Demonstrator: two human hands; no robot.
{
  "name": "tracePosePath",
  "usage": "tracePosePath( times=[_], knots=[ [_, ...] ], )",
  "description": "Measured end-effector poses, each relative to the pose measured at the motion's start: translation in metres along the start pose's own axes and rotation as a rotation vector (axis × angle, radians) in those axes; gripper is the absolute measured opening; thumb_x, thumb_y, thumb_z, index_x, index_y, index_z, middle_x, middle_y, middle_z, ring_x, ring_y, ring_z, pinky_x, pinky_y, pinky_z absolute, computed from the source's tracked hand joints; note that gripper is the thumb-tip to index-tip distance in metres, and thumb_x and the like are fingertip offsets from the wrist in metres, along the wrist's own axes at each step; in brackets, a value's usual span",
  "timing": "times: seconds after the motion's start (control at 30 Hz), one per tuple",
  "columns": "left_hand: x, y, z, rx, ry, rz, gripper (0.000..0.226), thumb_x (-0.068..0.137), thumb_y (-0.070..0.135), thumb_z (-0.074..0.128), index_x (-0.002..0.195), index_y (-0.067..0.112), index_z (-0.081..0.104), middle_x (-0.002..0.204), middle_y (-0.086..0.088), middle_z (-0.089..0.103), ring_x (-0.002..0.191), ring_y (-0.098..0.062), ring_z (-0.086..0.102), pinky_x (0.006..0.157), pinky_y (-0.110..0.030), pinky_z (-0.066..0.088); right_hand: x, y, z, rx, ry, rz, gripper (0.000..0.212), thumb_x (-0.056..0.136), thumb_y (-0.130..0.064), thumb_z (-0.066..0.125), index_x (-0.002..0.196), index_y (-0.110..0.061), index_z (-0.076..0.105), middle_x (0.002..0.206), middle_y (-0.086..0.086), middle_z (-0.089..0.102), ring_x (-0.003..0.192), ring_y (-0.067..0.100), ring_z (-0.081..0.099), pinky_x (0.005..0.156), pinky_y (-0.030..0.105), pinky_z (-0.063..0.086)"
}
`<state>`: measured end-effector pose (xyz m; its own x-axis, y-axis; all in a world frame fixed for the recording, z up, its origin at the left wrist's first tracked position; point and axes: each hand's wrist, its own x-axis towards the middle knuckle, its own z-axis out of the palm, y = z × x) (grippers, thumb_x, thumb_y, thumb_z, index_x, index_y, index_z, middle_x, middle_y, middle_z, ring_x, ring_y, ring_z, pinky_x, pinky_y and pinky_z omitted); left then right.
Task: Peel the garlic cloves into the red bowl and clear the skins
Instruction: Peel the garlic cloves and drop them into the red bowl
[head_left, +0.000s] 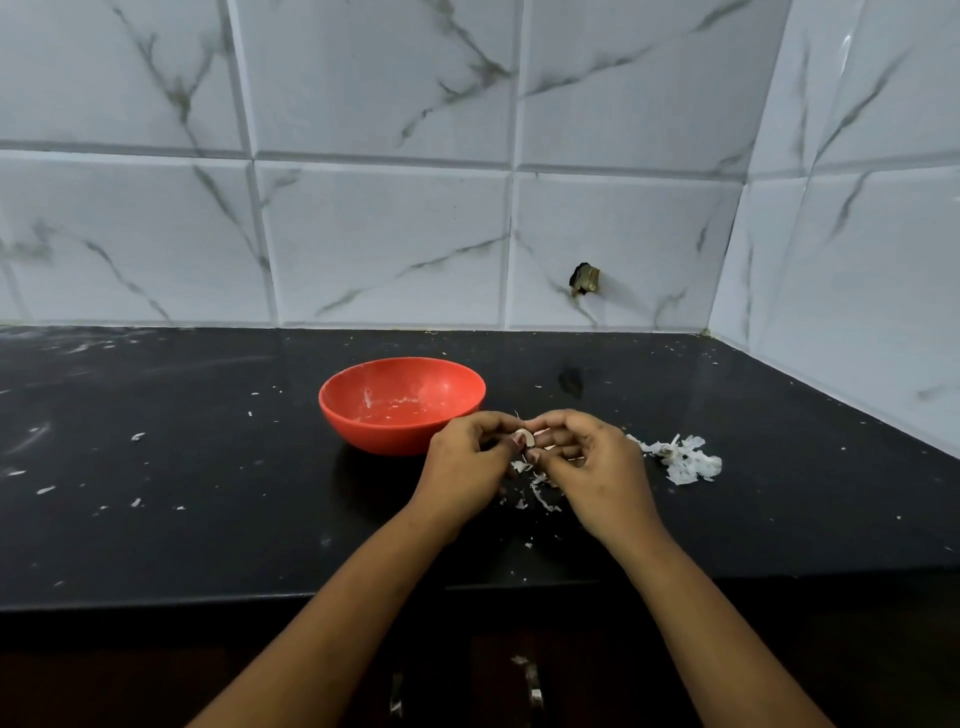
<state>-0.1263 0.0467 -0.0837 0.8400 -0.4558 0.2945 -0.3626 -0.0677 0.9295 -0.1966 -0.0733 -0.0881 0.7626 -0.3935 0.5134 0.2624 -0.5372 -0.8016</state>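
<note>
From the head camera, both of your hands meet just in front of the red bowl and slightly to its right, above the black counter. Your left hand has its fingers curled inward, and its thumb and fingertips pinch a garlic clove. Your right hand is curled round the same clove from the other side, with its thumb tip pressed low against it, so both hands grasp the clove between them. The clove shows as a small pale crescent in the gap between your fingertips, close to the bowl's right front edge but not touching it. The bowl stands upright on the counter, and its inside carries pale flecks and smears. Below your hands, in front of the bowl, a scatter of torn skins lies on the counter. Further to the right of the bowl, well past your right hand, lies a larger pile of skins. Small white scraps dot the counter to the left of the bowl. Behind the bowl rises a wall of marbled white tiles, with a small dark fitting set into it, to the bowl's right.
</note>
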Motion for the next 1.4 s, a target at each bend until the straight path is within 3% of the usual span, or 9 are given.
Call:
tracePosePath(
  times=[0.27,0.4,0.53,0.67,0.87,1.07,1.2,1.3,1.4],
  knots=[
    [0.0,-0.001,0.001,0.006,-0.001,0.084,0.024,0.091,0.006,0.059,0.095,0.027,0.07,0.072,0.003,0.068,0.053,-0.003,0.058,0.052,-0.019,0.044,-0.003,-0.007,-0.003,-0.035,0.078,-0.061,0.024,0.078,0.002,0.073,0.08,-0.022,0.074,0.076,-0.015,0.071,0.073,-0.004,0.066,0.067,0.008,0.049],
    [0.0,-0.002,0.0,0.027,0.043,0.112,0.019,0.088,0.004,0.06,0.095,0.02,0.068,0.073,-0.004,0.071,0.055,-0.006,0.06,0.056,-0.02,0.046,-0.003,-0.007,-0.003,-0.042,0.081,-0.056,0.026,0.078,0.002,0.073,0.079,-0.025,0.074,0.076,-0.014,0.072,0.073,-0.003,0.067,0.068,0.009,0.05],
    [-0.001,-0.001,-0.001,0.047,0.043,0.122,0.013,0.088,0.006,0.063,0.089,0.017,0.07,0.071,0.001,0.071,0.053,-0.003,0.06,0.055,-0.017,0.046,-0.004,-0.007,-0.002,-0.038,0.097,-0.045,0.025,0.079,-0.002,0.074,0.078,-0.026,0.073,0.075,-0.013,0.072,0.072,-0.001,0.066,0.067,0.012,0.051],
    [-0.003,0.002,0.001,0.039,-0.037,0.148,0.015,0.086,0.007,0.067,0.089,0.022,0.069,0.077,0.008,0.071,0.065,0.002,0.064,0.063,-0.014,0.049,-0.004,-0.006,-0.002,-0.044,0.106,-0.05,0.023,0.08,-0.003,0.073,0.08,-0.026,0.073,0.072,-0.015,0.071,0.069,-0.001,0.064,0.064,0.011,0.05],
    [-0.001,0.0,0.0,0.012,0.009,0.117,0.009,0.089,0.009,0.064,0.086,0.015,0.07,0.066,0.005,0.067,0.05,-0.002,0.058,0.05,-0.017,0.044,-0.004,-0.007,-0.003,-0.065,0.116,-0.048,0.021,0.083,-0.009,0.072,0.078,-0.03,0.072,0.07,-0.016,0.07,0.067,-0.003,0.062,0.062,0.008,0.045],
    [-0.005,0.001,-0.001,0.186,0.089,0.182,0.008,0.088,0.017,0.067,0.082,0.019,0.071,0.069,0.004,0.071,0.049,0.003,0.055,0.054,-0.013,0.044,0.0,0.005,-0.005,-0.119,0.278,0.027,0.009,0.086,-0.01,0.068,0.085,-0.017,0.074,0.073,-0.013,0.068,0.07,-0.002,0.064,0.066,0.014,0.049],
    [-0.004,-0.005,-0.003,0.406,0.184,0.218,0.007,0.086,0.025,0.068,0.087,0.021,0.073,0.075,0.007,0.072,0.068,-0.005,0.064,0.07,-0.027,0.051,-0.003,-0.002,-0.006,-0.119,0.171,-0.025,0.013,0.078,-0.009,0.076,0.074,-0.02,0.07,0.069,-0.008,0.065,0.064,-0.001,0.058,0.061,0.01,0.044],
    [-0.005,-0.007,-0.004,0.526,0.293,0.237,0.009,0.087,0.025,0.065,0.089,0.02,0.072,0.081,0.0,0.072,0.08,-0.022,0.067,0.074,-0.038,0.052,-0.012,-0.01,-0.005,-0.249,-0.098,-0.164,0.005,0.079,-0.027,0.073,0.08,-0.022,0.072,0.077,-0.017,0.06,0.078,-0.007,0.053,0.072,0.006,0.036],
    [-0.006,-0.006,-0.003,0.567,0.329,0.228,0.012,0.089,0.027,0.062,0.091,0.019,0.07,0.084,-0.002,0.072,0.083,-0.025,0.065,0.075,-0.04,0.05,-0.021,-0.007,0.0,-0.659,-0.388,-0.3,0.047,0.079,-0.06,0.044,0.102,-0.026,0.066,0.1,-0.014,0.055,0.103,0.003,0.042,0.091,0.024,0.033]
  ],
)
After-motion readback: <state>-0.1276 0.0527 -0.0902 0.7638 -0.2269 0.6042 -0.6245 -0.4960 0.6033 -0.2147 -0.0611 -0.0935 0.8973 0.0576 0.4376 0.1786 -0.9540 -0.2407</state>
